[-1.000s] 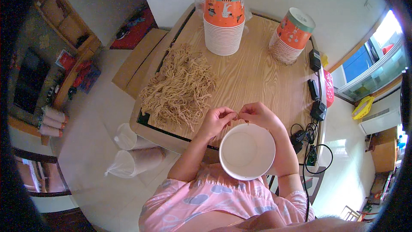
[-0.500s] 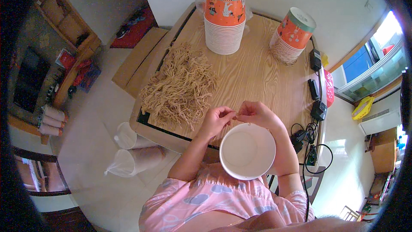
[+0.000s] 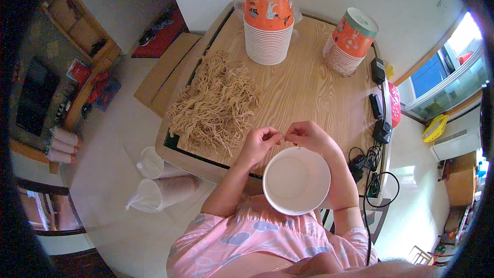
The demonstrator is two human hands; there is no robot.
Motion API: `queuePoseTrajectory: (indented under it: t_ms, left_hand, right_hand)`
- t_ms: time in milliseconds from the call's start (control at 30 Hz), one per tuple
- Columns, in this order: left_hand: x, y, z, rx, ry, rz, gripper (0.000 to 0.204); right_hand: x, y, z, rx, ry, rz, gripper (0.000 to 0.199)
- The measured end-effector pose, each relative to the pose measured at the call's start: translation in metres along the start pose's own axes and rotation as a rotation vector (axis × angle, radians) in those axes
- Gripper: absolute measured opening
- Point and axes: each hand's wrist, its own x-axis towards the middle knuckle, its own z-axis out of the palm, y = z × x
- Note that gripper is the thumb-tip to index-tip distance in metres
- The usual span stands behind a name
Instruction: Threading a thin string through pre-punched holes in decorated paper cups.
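Note:
A white paper bucket [image 3: 297, 183] rests at the table's near edge against my body, its open mouth facing up. Just beyond its far rim, both hands meet with fingertips pinched. My left hand [image 3: 263, 143] and my right hand [image 3: 307, 136] appear to hold a thin tan cord between them; the fingers hide most of it. A bit of the cord shows by the rim under my right hand. To the left of my hands lies a loose heap of tan cords [image 3: 213, 105].
Upside-down stacks of orange and green paper buckets stand at the far middle [image 3: 269, 20] and far right [image 3: 352, 41] of the wooden table [image 3: 301, 87]. Black power adapters [image 3: 382, 131] and tangled cables line the right edge. Bagged bucket stacks [image 3: 162, 193] lie on the floor at left.
Almost nothing differs. My fingers shift very slightly at the far rim, and the bucket stays in place.

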Motion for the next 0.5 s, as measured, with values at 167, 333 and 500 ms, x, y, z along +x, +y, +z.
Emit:
queuePoseTrajectory:
  t_ms: [167, 333, 500]
  left_hand:
    - [0.0002, 0.0017, -0.0002, 0.009, -0.004, -0.017, 0.011]
    - [-0.0011, 0.0076, 0.0020, 0.102, 0.005, 0.007, 0.012]
    - [0.0079, -0.0004, 0.0027, 0.272, 0.061, 0.121, 0.012]
  right_hand:
    - [0.0000, -0.0002, -0.0016, -0.010, -0.003, -0.004, 0.015]
    - [-0.0011, -0.0029, -0.0010, -0.100, 0.053, -0.001, 0.014]
    - [-0.0033, -0.0068, 0.0022, -0.163, 0.081, -0.087, 0.013]
